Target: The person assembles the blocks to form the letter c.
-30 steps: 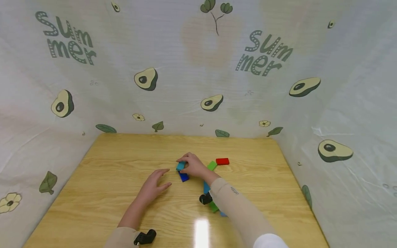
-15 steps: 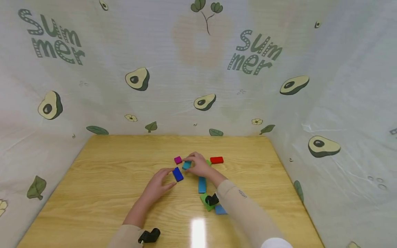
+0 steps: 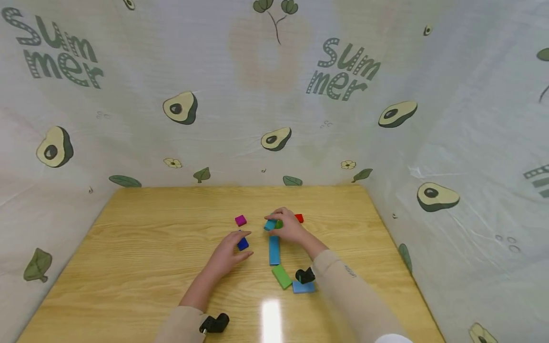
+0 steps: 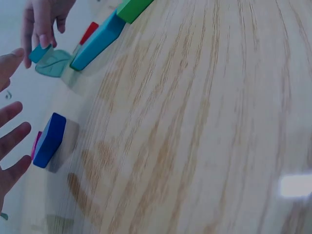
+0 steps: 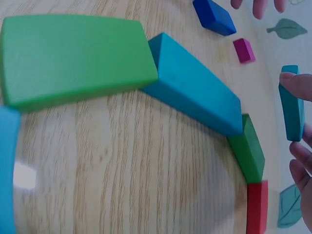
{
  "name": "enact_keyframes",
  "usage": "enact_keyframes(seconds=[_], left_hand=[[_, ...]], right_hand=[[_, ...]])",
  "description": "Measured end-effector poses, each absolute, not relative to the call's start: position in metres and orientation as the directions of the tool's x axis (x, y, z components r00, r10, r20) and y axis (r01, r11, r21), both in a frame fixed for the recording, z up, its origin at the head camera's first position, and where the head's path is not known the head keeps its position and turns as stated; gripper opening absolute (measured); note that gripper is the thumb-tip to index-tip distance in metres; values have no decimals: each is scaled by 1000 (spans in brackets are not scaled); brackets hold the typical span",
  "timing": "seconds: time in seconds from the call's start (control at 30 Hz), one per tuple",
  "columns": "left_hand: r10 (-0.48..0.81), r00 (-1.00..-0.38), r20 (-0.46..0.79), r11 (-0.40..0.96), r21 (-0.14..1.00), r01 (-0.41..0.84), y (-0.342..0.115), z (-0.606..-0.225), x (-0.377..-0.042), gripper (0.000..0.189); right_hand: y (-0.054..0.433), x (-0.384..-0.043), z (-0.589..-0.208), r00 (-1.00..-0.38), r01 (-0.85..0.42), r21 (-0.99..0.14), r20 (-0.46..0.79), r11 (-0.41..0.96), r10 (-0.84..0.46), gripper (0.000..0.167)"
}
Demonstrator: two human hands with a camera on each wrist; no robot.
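Note:
My right hand [image 3: 290, 227] pinches a small teal block [image 5: 292, 109] between thumb and fingers, raised over the far end of a row of blocks. In the head view, that block overlaps a green block [image 3: 279, 224]. My left hand [image 3: 227, 252] is spread, thumb and fingers apart, around a dark blue block [image 3: 243, 245], with the index finger crossing over it in the head view. The left wrist view has these fingers beside the dark blue block [image 4: 50, 140] without gripping it. A small magenta block [image 3: 240, 220] lies just beyond.
Curving along the wooden table [image 3: 150, 267] are a red block [image 5: 257, 207], a long blue block [image 3: 274, 250], a nearer green block [image 3: 281, 277] and a light blue block [image 3: 303, 287]. A printed cloth [image 3: 231, 95] stands behind and on both sides.
My right hand has carried the teal block rightward, off the dark blue block and over the row. The magenta block has come into sight. My left hand has moved in around the dark blue block.

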State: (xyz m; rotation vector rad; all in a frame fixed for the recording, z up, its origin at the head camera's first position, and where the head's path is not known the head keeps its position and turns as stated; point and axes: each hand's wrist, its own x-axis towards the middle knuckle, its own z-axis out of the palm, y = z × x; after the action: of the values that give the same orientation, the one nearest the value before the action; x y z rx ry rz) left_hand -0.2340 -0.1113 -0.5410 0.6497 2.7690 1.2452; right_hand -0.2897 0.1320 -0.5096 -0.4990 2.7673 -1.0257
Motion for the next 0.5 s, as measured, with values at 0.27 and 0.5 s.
enact_keyframes(seconds=[0.27,0.5], left_hand=[[445,-883,150,559,724,404,-94,-541,-236,56],[491,-851,188,554,687,471,-77,-549,-239,58]], right_hand=[[158,-284,-509,-953,-234,-660,12,714,-302,44],[177,-278,-509,-970,-190,-689,24,700,-240,44]])
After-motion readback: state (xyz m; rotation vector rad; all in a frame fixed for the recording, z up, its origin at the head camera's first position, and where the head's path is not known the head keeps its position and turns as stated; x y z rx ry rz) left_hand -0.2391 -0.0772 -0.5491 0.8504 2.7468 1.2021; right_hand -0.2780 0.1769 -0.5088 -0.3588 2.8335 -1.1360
